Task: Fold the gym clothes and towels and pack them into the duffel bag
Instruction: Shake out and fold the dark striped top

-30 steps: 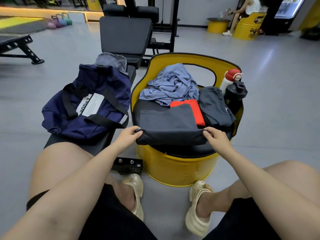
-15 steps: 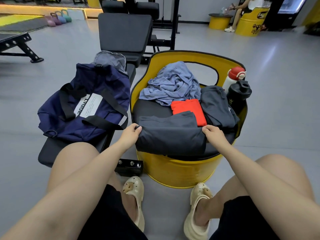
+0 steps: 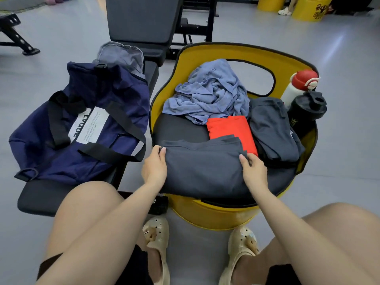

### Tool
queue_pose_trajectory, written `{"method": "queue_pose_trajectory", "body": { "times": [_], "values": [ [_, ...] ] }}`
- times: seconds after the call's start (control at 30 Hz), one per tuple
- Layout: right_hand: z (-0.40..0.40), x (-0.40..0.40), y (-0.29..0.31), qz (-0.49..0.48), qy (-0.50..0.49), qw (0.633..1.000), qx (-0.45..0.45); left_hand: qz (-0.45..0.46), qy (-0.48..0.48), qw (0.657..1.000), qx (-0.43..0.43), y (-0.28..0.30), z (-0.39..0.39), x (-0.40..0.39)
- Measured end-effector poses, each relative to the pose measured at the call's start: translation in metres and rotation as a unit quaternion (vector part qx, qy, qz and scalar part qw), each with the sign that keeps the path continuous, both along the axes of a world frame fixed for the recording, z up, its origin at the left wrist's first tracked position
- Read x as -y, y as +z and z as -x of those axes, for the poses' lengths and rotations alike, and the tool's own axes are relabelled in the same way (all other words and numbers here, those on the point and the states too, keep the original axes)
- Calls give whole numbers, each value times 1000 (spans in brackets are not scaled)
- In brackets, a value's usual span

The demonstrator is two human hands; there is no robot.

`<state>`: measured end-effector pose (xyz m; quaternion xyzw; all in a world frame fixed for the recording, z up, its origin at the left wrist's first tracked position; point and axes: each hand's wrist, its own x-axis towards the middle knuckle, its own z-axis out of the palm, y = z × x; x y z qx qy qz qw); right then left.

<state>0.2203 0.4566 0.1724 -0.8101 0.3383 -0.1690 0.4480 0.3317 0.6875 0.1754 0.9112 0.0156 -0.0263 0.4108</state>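
- Left hand pinching the 9 o'clock edge of the dark grey folded garment, thumb and fingertips closed on the cloth; right hand resting on the 3 o'clock corner, fingers bent over the top layer – real pinch or just a press, cannot tell.
- Garment lying on the black seat pad of the yellow barrel seat, near edge draped over the 6 o'clock rim.
- Navy duffel bag on the bench at 9 o'clock of the seat, well apart from the garment; mouth at its far end, apparently open.
- Risk: layers stepped at the 1 o'clock corner – lifting by only two points likely to let the fold fan open mid-carry.
- Risk: overhanging front edge – weak right-side grip likely to let the bundle slide off the rim to the floor.
- Risk: orange folded item tucked partly under the far corner, likely to drag along or unfold.
- Risk: wide swing toward 2 o'clock liable to knock the black shaker bottle or the white bottle, both standing at the seat edge.
- Risk: bag slumped and soft – mouth possibly needing a hand to hold open, leaving one hand on the fold.
- Crumpled blue towel and second dark garment not yet packed.
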Motion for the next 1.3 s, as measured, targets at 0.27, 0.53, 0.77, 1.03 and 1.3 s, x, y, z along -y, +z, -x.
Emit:
{"method": "queue_pose_trajectory", "body": {
  "times": [0.27, 0.53, 0.77, 1.03, 1.3],
  "values": [
    [-36, -1, -2, 156, -33, 987, -7, -66, 26, 997, 43, -1, -31, 14],
    [-60, 9, -11, 281, -37, 957, -57, -130, 14, 991, 29, -14, -54, 23],
    [-66, 11, -17, 290, -27, 952, -91, -144, -21, 989, 10, -26, -63, 27],
    [-48, 3, -15, 180, -65, 978, -85, -56, 52, 996, -50, -33, -26, 13],
    [-54, 11, -11, 242, -67, 966, -65, -65, 31, 997, 17, -27, -35, 18]
  ]
}}
